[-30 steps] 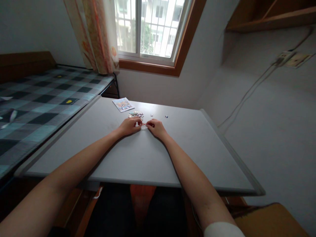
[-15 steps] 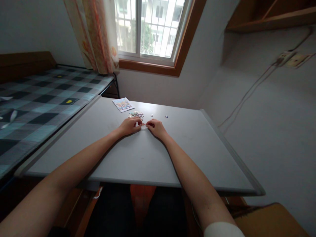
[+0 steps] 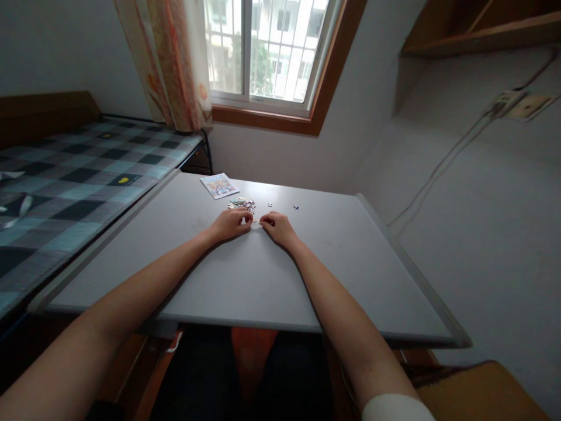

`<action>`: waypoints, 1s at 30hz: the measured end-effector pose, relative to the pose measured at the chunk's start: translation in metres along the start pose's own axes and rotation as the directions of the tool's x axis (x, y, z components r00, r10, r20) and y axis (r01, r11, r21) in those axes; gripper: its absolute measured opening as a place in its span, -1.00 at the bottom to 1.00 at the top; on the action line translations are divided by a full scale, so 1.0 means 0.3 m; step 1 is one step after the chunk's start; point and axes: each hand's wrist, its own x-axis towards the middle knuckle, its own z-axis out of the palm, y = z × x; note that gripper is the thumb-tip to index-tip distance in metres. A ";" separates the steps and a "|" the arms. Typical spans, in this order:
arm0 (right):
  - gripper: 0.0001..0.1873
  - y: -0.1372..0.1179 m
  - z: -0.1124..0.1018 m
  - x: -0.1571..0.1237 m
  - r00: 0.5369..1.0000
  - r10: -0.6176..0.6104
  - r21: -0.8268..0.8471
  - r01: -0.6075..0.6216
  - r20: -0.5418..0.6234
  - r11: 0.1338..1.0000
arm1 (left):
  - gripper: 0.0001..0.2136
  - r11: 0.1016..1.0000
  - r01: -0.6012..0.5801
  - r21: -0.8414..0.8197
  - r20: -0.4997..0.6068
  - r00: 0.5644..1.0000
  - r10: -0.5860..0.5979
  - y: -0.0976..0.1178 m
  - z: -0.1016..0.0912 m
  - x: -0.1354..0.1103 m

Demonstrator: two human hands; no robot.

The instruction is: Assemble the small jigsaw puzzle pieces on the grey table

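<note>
Both my hands rest on a grey table [image 3: 245, 280], fingertips nearly meeting. My left hand [image 3: 231, 224] is closed in a pinch, and my right hand [image 3: 276, 227] is closed in a pinch facing it. Between the two pinches sits a tiny jigsaw piece [image 3: 255, 221], held from both sides. Just beyond my fingers lies a small heap of loose puzzle pieces [image 3: 242, 204]. Two stray pieces [image 3: 295, 207] lie to its right. A small picture card [image 3: 219, 185] lies flat at the table's far left.
A bed with a checked blue cover [image 3: 74, 187] runs along the table's left edge. Behind the table are a window [image 3: 267, 52] and a patterned curtain [image 3: 169, 64]. A wall with a cable and socket [image 3: 508, 102] is close on the right. A wooden seat [image 3: 477, 392] shows at lower right.
Nothing has visibly changed apart from a very slight shift of the view; both hands stay pinched together at the same spot.
</note>
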 end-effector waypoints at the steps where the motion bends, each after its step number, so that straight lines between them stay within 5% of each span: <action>1: -0.90 0.000 0.000 0.000 1.000 -0.002 0.001 0.002 0.001 1.000 | -0.85 1.000 0.000 -0.003 -0.002 1.000 0.000 0.001 -0.001 0.000; 30: -0.92 -0.006 -0.004 0.000 1.000 0.013 0.018 -0.013 0.001 1.000 | -0.83 0.998 -0.002 -0.056 0.018 1.000 0.003 0.003 0.000 0.002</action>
